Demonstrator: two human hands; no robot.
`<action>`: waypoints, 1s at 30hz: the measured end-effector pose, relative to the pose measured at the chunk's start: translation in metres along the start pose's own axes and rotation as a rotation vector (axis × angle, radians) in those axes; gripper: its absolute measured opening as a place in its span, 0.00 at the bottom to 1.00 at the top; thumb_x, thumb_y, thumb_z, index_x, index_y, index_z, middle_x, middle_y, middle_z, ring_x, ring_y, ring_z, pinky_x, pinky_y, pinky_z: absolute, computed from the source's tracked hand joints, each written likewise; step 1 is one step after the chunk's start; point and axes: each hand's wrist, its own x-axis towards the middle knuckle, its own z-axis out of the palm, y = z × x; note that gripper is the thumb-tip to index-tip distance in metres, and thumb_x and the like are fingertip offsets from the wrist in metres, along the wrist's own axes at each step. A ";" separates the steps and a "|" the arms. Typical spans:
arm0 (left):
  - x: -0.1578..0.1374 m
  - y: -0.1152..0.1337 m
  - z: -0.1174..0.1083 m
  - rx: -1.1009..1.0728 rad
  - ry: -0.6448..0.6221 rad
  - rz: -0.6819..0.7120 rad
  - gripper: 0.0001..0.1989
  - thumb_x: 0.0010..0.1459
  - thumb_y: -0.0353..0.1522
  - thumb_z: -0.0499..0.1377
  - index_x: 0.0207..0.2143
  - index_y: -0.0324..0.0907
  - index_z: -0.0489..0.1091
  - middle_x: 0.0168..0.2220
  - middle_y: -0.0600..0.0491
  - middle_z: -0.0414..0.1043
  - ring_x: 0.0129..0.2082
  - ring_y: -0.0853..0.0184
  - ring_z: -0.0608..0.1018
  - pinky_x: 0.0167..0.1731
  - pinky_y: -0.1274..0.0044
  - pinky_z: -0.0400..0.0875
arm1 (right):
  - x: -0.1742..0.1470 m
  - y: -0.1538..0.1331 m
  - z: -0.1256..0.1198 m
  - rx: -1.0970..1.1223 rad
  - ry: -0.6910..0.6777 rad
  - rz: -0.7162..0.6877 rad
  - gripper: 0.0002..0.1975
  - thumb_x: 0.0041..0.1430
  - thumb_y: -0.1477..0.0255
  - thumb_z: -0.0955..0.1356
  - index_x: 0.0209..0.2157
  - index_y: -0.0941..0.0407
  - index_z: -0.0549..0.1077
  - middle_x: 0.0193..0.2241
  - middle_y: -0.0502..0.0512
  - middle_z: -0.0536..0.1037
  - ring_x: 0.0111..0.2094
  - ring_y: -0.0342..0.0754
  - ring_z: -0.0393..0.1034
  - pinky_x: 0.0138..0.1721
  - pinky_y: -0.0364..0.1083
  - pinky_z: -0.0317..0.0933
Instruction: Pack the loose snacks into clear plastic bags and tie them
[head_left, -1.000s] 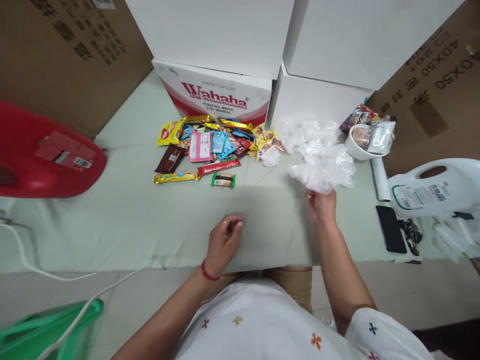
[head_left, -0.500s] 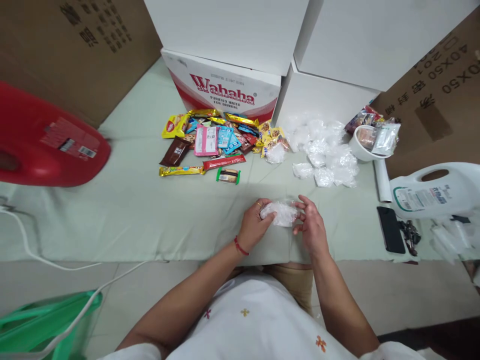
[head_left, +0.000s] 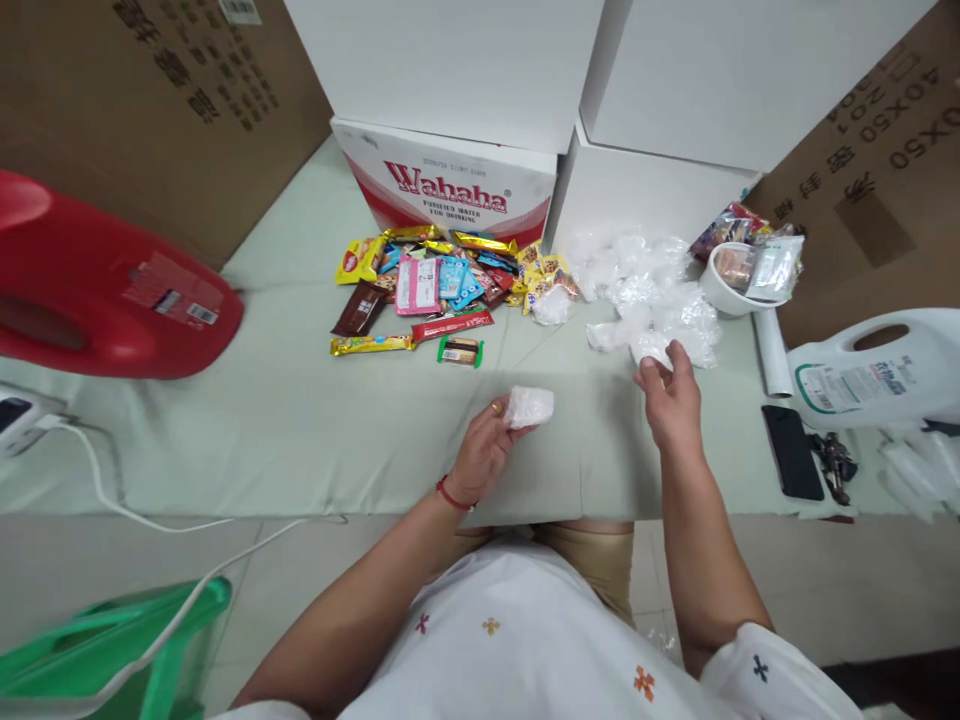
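My left hand is closed on a small white packet wrapped in clear plastic, held above the cloth-covered table. What is inside the wrapping cannot be made out. Over to the right, my right hand has its fingers apart at the front edge of a pile of similar clear plastic-wrapped packets. Its fingertips overlap the nearest packet in view; whether they touch it I cannot tell. To the left of the pile, one more wrapped packet lies against yellow snack packs.
Colourful snacks are heaped before a Wahaba-style printed carton. A red jug stands left. At right are a white bowl, a plastic film roll, a white jug, a phone and keys.
My right hand has left the wrapped packet and moved right and away from me to the pile. My left hand keeps the packet, slightly further left. The camera view has shifted a little.
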 end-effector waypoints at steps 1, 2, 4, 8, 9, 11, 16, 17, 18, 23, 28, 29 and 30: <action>-0.001 0.000 0.003 0.067 -0.038 0.023 0.17 0.53 0.38 0.67 0.44 0.42 0.76 0.44 0.50 0.78 0.45 0.61 0.79 0.50 0.68 0.74 | -0.001 -0.003 0.001 -0.052 -0.040 -0.060 0.36 0.59 0.52 0.73 0.64 0.49 0.68 0.67 0.65 0.61 0.59 0.57 0.68 0.53 0.56 0.71; -0.001 -0.001 0.005 0.166 -0.070 0.052 0.15 0.52 0.35 0.66 0.43 0.42 0.77 0.43 0.50 0.78 0.45 0.62 0.79 0.50 0.69 0.73 | -0.005 -0.005 0.003 -0.073 -0.121 -0.121 0.33 0.60 0.53 0.73 0.64 0.49 0.69 0.66 0.64 0.63 0.60 0.57 0.68 0.54 0.56 0.70; -0.001 -0.003 0.008 0.425 -0.114 0.139 0.11 0.53 0.32 0.65 0.40 0.41 0.78 0.42 0.49 0.79 0.44 0.63 0.79 0.48 0.72 0.74 | -0.019 -0.008 0.011 -0.043 -0.396 -0.216 0.27 0.62 0.57 0.73 0.61 0.47 0.72 0.59 0.60 0.73 0.58 0.55 0.70 0.56 0.56 0.69; 0.000 -0.003 0.003 0.863 -0.052 0.391 0.08 0.58 0.27 0.59 0.37 0.43 0.78 0.45 0.47 0.80 0.44 0.64 0.81 0.40 0.75 0.76 | -0.050 -0.002 0.024 -0.028 -0.657 -0.351 0.06 0.64 0.67 0.71 0.41 0.47 0.81 0.37 0.54 0.80 0.47 0.53 0.72 0.56 0.58 0.66; 0.000 -0.002 -0.001 0.940 -0.004 0.443 0.09 0.57 0.25 0.58 0.37 0.43 0.77 0.46 0.47 0.80 0.44 0.64 0.81 0.39 0.75 0.76 | -0.055 0.001 0.023 -0.031 -0.621 -0.371 0.05 0.65 0.68 0.70 0.36 0.48 0.81 0.34 0.54 0.79 0.47 0.53 0.71 0.56 0.58 0.65; 0.000 0.000 -0.007 1.074 0.077 0.547 0.13 0.56 0.21 0.56 0.38 0.43 0.76 0.48 0.48 0.79 0.46 0.64 0.82 0.42 0.74 0.78 | -0.061 0.007 0.019 -0.003 -0.560 -0.319 0.07 0.64 0.68 0.70 0.31 0.50 0.79 0.34 0.54 0.77 0.46 0.53 0.71 0.55 0.58 0.65; -0.002 -0.005 -0.003 1.243 -0.091 0.813 0.14 0.62 0.21 0.54 0.42 0.42 0.76 0.57 0.44 0.75 0.55 0.63 0.79 0.53 0.70 0.78 | -0.072 0.006 0.020 0.221 -0.473 0.177 0.19 0.60 0.56 0.73 0.49 0.49 0.75 0.44 0.55 0.74 0.40 0.50 0.72 0.37 0.50 0.75; -0.003 -0.007 0.001 1.227 -0.133 0.825 0.13 0.63 0.23 0.54 0.42 0.42 0.76 0.57 0.43 0.74 0.56 0.63 0.78 0.53 0.70 0.78 | -0.074 0.004 0.023 0.239 -0.476 0.246 0.24 0.56 0.55 0.75 0.52 0.49 0.73 0.45 0.55 0.74 0.40 0.50 0.72 0.34 0.48 0.75; -0.004 -0.008 0.005 1.196 -0.154 0.814 0.12 0.64 0.24 0.55 0.42 0.43 0.76 0.57 0.43 0.75 0.56 0.63 0.78 0.53 0.70 0.78 | -0.075 0.002 0.027 0.243 -0.490 0.289 0.28 0.53 0.55 0.76 0.52 0.49 0.73 0.44 0.54 0.74 0.38 0.49 0.72 0.32 0.47 0.74; -0.006 0.000 0.017 0.830 0.028 0.511 0.05 0.60 0.29 0.62 0.38 0.45 0.78 0.58 0.46 0.73 0.56 0.59 0.78 0.56 0.66 0.75 | -0.074 0.003 0.036 0.337 -0.396 0.369 0.22 0.48 0.56 0.78 0.40 0.54 0.76 0.29 0.49 0.74 0.30 0.44 0.67 0.30 0.44 0.71; -0.004 0.003 0.018 0.389 0.176 0.072 0.23 0.52 0.44 0.71 0.46 0.43 0.74 0.55 0.44 0.73 0.47 0.60 0.78 0.36 0.73 0.79 | -0.076 0.014 0.038 0.396 -0.207 0.400 0.23 0.48 0.56 0.78 0.40 0.53 0.75 0.31 0.49 0.76 0.29 0.44 0.69 0.33 0.45 0.71; -0.004 0.001 0.020 0.359 0.134 -0.033 0.24 0.51 0.47 0.71 0.44 0.41 0.74 0.48 0.45 0.76 0.42 0.62 0.78 0.33 0.75 0.77 | -0.078 0.015 0.038 0.393 -0.218 0.395 0.23 0.48 0.55 0.78 0.40 0.53 0.75 0.31 0.49 0.76 0.30 0.45 0.69 0.33 0.46 0.71; -0.003 -0.002 0.021 0.338 0.084 -0.114 0.24 0.50 0.48 0.72 0.40 0.40 0.75 0.41 0.48 0.77 0.37 0.64 0.78 0.31 0.76 0.76 | -0.081 0.016 0.039 0.377 -0.254 0.389 0.22 0.50 0.54 0.77 0.41 0.53 0.75 0.32 0.50 0.77 0.31 0.46 0.70 0.34 0.46 0.71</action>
